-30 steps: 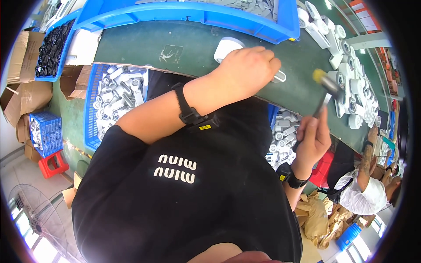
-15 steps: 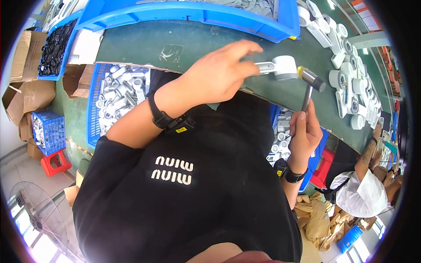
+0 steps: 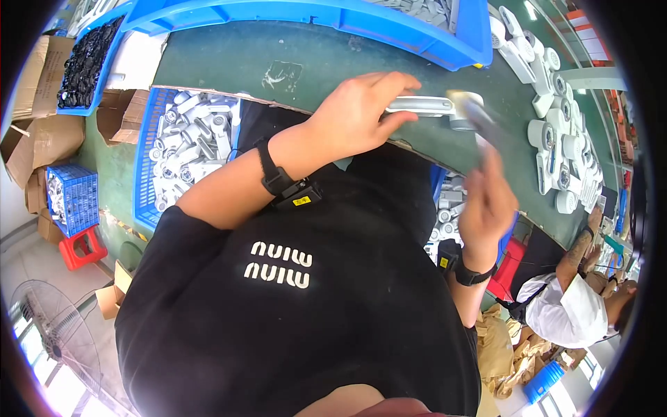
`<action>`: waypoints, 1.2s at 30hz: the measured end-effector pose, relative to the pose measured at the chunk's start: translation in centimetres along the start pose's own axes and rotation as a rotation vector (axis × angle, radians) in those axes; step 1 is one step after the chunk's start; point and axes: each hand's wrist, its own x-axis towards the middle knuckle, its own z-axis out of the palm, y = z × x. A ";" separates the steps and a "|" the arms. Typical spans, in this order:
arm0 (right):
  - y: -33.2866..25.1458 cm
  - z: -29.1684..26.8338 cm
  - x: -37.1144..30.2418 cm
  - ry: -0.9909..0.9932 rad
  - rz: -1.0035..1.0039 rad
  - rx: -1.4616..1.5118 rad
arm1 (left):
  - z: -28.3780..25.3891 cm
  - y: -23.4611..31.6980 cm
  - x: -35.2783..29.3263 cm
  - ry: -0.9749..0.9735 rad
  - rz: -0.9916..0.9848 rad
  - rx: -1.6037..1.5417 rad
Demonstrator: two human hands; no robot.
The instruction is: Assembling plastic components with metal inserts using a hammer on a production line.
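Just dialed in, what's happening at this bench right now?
A person at a green bench pins a white part down with the left hand. The right hand swings a small hammer, blurred with motion, at the part's round end. A blue crate of similar white parts sits at the person's left, and more white parts line the bench's right side. Another person works at lower right.

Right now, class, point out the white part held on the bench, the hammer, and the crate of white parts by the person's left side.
White part (image 3: 425,105), head view, on its flat arm.
Hammer (image 3: 479,119), head view, on its blurred head.
Crate (image 3: 147,163), head view, on its blue left wall.
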 end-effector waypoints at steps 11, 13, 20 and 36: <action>-0.5 0.3 -1.0 0.277 0.258 0.367 | 0.5 -0.1 -0.2 0.020 0.079 0.015; -0.3 0.1 -0.6 0.104 0.311 0.076 | 0.5 -0.2 -0.4 0.040 0.093 0.031; -2.2 -0.2 -0.6 0.416 0.302 0.566 | 0.7 -0.2 -0.4 0.041 0.093 0.027; -1.5 -0.5 0.3 -0.194 0.529 0.103 | 0.7 -0.3 -0.6 0.058 0.101 0.044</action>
